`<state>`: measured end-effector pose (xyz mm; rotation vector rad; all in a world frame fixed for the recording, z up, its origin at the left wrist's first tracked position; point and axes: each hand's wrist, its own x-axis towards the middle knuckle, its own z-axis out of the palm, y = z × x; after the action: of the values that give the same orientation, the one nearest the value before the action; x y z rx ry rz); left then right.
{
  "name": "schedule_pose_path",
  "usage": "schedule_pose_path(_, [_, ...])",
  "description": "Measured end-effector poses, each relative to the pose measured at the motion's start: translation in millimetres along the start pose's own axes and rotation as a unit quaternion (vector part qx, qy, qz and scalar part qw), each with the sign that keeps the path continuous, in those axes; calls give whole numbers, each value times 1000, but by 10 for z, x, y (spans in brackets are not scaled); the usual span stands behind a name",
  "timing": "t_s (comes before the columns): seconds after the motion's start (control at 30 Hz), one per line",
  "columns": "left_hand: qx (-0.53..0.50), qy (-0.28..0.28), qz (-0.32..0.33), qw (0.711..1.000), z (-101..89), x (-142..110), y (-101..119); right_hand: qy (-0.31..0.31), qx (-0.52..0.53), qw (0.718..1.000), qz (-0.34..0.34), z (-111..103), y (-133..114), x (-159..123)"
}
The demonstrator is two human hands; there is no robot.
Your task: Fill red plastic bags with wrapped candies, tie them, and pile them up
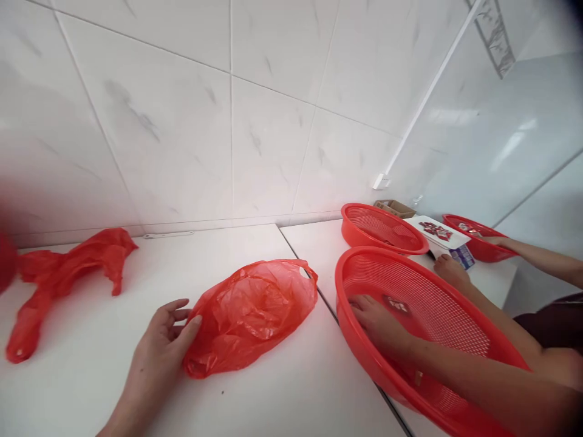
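Observation:
A thin red plastic bag (255, 303) lies spread on the white table, with a handle hole at its far right corner. My left hand (159, 352) is at the bag's left edge, thumb over the film and fingers curled beside it, pinching it lightly. To the right, my right hand (380, 325) reaches into a large red mesh basket (455, 315), near its left inner wall. Its fingers bend downward together; their tips, and anything in them, are hidden. A small packet (397, 304) lies in the basket just beyond this hand.
Another crumpled red bag (68, 267) lies at left. Behind the large basket stands a second red basket (348, 227), near a cardboard box (396, 208). A co-worker's hand (453, 271) is by a white tray (421, 221) of packets; their other hand reaches into a third basket (489, 252).

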<state>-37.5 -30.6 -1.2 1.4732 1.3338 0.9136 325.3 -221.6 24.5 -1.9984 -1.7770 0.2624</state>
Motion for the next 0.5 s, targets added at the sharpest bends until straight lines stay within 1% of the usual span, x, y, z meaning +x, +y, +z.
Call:
schedule_pose_path(0.07, [-2, -4, 11, 1000, 2, -18, 6, -15, -98, 995, -24, 5, 1, 5])
schedule_pose_path(0.1, [0, -7, 17, 1000, 4, -28, 9, -21, -124, 992, -27, 4, 1, 12])
schedule_pose_path(0.27, [4, -13, 27, 1000, 7, -64, 24, -47, -106, 993, 22, -43, -1, 79])
schedule_pose_path(0.33, [-7, -20, 24, 999, 4, -77, 31, -56, -123, 990, 32, -129, 68, 116])
schedule_pose_path(0.37, [-11, -23, 22, 999, 3, -84, 35, -51, -137, 989, 32, -203, 119, 141])
schedule_pose_path(0.4, [-14, -23, 21, 999, 3, -90, 39, -33, -154, 987, 31, -298, 172, 174])
schedule_pose_path(0.43, [-15, -23, 22, 999, 3, -96, 42, 3, -178, 984, 22, -413, 215, 217])
schedule_pose_path(0.5, [-13, -20, 26, 999, 7, -102, 44, 94, -233, 968, -16, -666, 219, 343])
